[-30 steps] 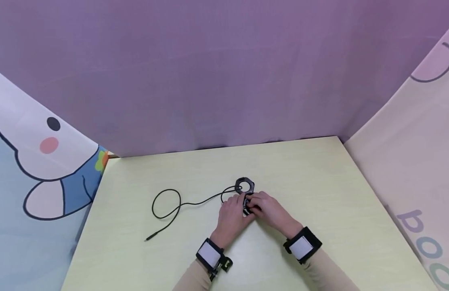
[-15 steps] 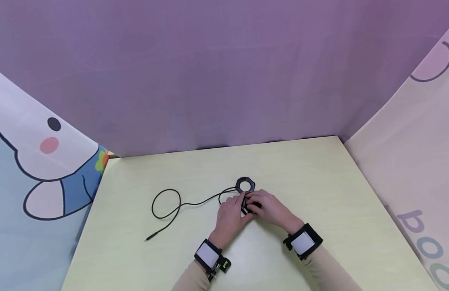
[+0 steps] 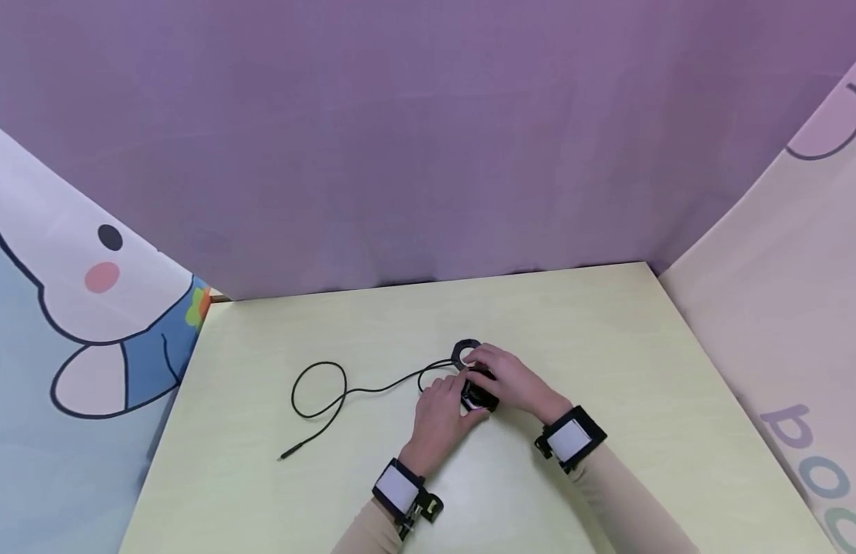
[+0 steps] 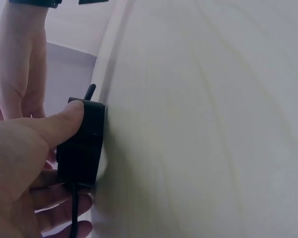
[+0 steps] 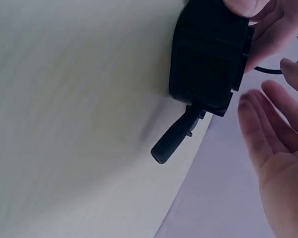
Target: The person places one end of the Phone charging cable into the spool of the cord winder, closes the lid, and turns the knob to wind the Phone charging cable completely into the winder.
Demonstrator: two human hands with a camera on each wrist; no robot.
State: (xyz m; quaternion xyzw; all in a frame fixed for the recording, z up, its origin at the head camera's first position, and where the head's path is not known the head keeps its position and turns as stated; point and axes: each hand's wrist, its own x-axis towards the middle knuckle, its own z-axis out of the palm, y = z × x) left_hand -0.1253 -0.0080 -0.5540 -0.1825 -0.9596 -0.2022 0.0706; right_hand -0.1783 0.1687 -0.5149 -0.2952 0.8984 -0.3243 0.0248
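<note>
My left hand [image 3: 438, 419] grips a black box [image 5: 206, 57] with a stubby rod [image 5: 175, 138] at the pale tabletop [image 3: 573, 308]. My right hand [image 3: 513, 378], fingers loosely extended, is just beside it. A black cable [image 3: 382, 389] loops leftward; beyond the box sits a black ring [image 3: 457, 352], then purple fabric [image 3: 428, 154].

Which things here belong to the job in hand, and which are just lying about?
In the job:
black box-shaped device, held by the left hand, right hand beside it
black cable leaving the device

Apparently lying about:
black ring beyond it, any link hidden
plug, loose on the tabletop
</note>
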